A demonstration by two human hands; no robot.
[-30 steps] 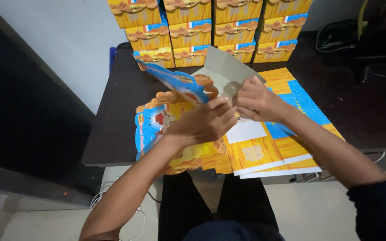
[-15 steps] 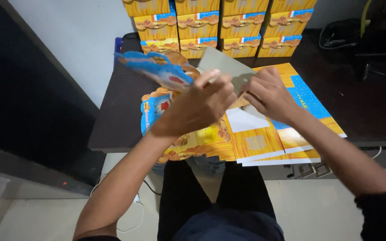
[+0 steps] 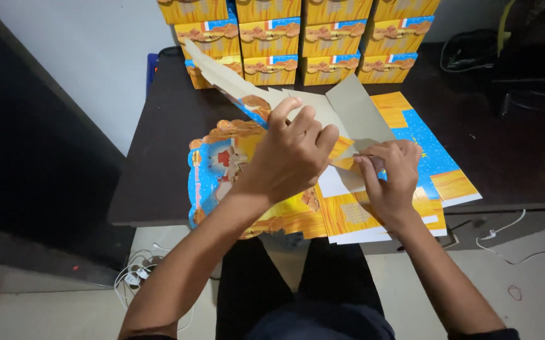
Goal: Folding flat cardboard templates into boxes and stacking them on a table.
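Left hand (image 3: pixel 294 154): fingers curled, clamped on raised carton blank (image 3: pixel 323 107) above the flat stack (image 3: pixel 373 214). Right hand (image 3: pixel 393 176): fingertips pinching the blank's lower flap. Table (image 3: pixel 159 145); folded boxes (image 3: pixel 298 38) behind.

Two hands work over the dark table (image 3: pixel 159 151): the left hand (image 3: pixel 288 157) and the right hand (image 3: pixel 391 176). They share one half-folded cardboard sheet (image 3: pixel 348 110). One stack of flat printed sheets (image 3: pixel 348 214) lies on the table. At the table's far edge, twelve assembled yellow boxes (image 3: pixel 269 39) show, four across and three high.
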